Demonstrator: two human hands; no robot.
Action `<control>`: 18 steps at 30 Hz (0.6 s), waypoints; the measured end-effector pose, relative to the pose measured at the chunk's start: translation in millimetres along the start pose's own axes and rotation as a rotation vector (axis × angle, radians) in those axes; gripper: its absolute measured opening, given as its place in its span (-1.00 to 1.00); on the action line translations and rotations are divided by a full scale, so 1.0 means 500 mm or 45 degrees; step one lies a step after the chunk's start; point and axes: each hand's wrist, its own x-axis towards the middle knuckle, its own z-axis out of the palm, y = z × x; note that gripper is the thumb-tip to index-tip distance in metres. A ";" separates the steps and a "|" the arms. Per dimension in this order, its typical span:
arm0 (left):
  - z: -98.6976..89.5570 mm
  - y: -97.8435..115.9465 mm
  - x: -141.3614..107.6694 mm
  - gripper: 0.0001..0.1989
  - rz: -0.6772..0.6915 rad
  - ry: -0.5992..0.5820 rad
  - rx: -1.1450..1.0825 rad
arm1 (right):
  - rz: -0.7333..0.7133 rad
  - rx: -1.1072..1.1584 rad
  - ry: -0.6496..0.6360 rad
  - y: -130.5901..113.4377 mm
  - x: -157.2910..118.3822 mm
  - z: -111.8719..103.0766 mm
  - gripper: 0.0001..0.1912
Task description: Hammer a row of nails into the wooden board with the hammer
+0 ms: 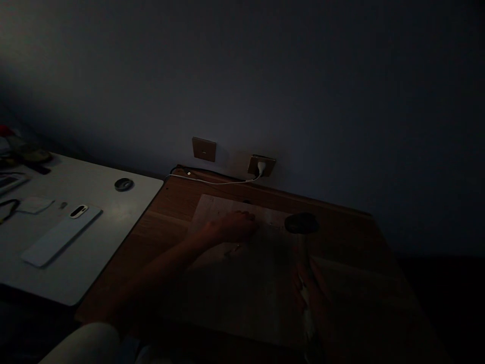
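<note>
The view is very dark. My left hand point(238, 226) rests on a pale, see-through sheet point(212, 207) on the wooden table point(162, 225); its fingers are curled, and what they hold, if anything, is hidden. Just below that hand lies a small shiny item point(232, 250), too dim to name. My right hand point(312, 288) is at the sheet's right side, its fingers around a pale, narrow object point(306, 298) that I cannot make out. A dark rounded object, perhaps a computer mouse point(301, 223), lies beyond my right hand.
On the left, a white table point(109, 217) carries a phone-like slab point(62, 235), a round ring point(123, 184) and assorted items at its far left. A white plug point(261, 166) with a cable sits in a wall socket behind the wooden table. Another wall plate point(204, 149) is beside it.
</note>
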 end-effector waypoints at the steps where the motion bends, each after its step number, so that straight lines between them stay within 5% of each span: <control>1: 0.001 -0.001 0.002 -0.82 -0.002 -0.006 -0.013 | 0.004 0.010 -0.008 0.002 0.000 -0.001 -0.35; 10: 0.009 -0.032 0.036 -0.90 -0.014 0.117 -0.329 | 0.109 0.022 0.048 0.012 0.000 -0.009 -0.25; 18: 0.067 -0.066 0.078 -0.80 -0.213 0.381 -0.664 | 0.180 0.053 0.160 0.037 -0.005 -0.012 -0.26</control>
